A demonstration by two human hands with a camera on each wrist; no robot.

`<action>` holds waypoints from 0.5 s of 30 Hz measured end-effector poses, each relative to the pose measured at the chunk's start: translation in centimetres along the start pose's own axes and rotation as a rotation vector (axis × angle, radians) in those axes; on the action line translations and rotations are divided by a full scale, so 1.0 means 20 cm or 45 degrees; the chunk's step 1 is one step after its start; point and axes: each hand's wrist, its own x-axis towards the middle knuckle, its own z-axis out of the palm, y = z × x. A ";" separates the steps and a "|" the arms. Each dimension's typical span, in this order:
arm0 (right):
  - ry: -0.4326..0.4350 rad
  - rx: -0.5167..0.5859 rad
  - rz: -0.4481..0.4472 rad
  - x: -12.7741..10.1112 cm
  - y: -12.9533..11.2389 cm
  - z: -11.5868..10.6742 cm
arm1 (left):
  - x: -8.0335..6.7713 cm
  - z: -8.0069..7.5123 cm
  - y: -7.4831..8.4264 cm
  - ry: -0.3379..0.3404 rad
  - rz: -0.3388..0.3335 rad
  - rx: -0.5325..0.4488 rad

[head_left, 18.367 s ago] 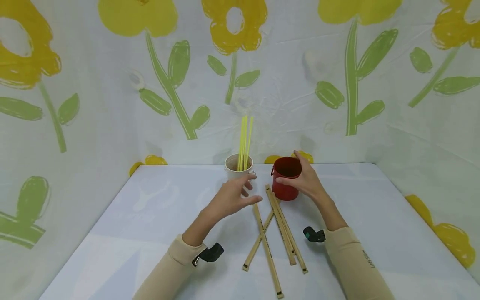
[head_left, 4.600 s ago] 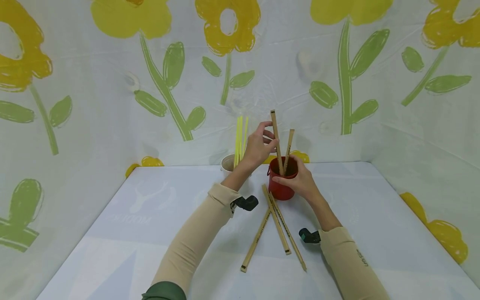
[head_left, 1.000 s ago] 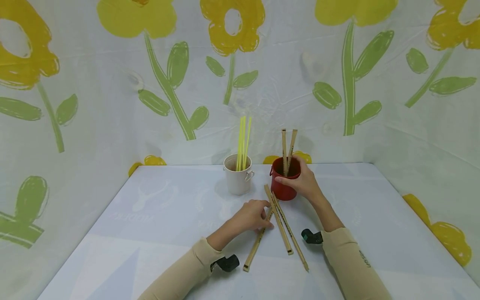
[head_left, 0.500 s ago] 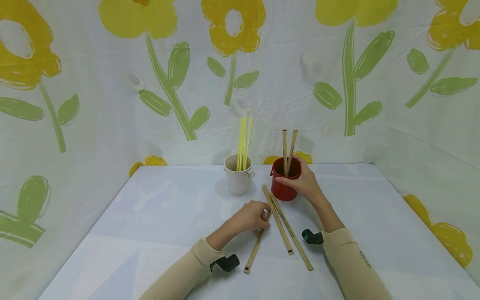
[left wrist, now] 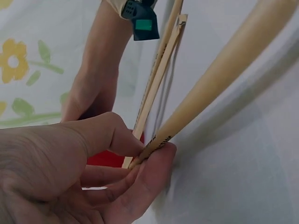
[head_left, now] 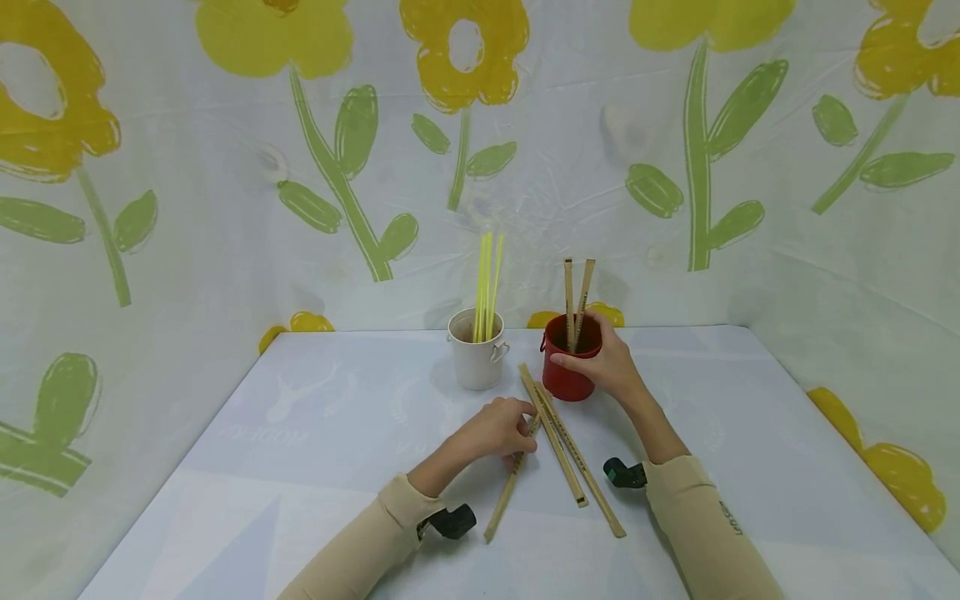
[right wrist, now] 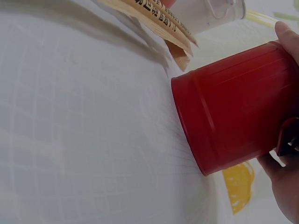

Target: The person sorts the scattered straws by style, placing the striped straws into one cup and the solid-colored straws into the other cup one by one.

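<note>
My left hand [head_left: 521, 435] pinches one end of a long wooden stick [head_left: 508, 490] that lies on the white table [head_left: 300, 433]; in the left wrist view the thumb and fingers [left wrist: 140, 161] close round that wooden stick [left wrist: 210, 84]. Two more sticks [head_left: 564, 450] lie crossed just to its right. My right hand [head_left: 592, 360] grips the red cup [head_left: 564, 382], in which two sticks [head_left: 575, 302] stand upright. In the right wrist view the red cup [right wrist: 233, 107] fills the frame with fingers [right wrist: 289, 39] on its rim.
A white cup [head_left: 476, 362] holding several yellow straws [head_left: 487, 283] stands just left of the red cup. Flower-print cloth walls [head_left: 150, 208] close in the table at the back and both sides.
My left hand has closed on the leftmost stick's end and drawn it slightly left; the two loose sticks shifted a little. The right hand has stayed on the red cup.
</note>
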 end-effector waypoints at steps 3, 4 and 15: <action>0.000 -0.002 0.004 0.00 0.00 0.00 | 0.00 -0.01 -0.01 0.008 -0.007 0.010; -0.001 -0.002 0.004 0.00 0.00 0.00 | 0.00 -0.02 -0.01 0.012 -0.008 0.011; -0.005 0.018 0.004 0.00 0.00 0.00 | -0.02 -0.09 -0.01 0.056 0.037 -0.084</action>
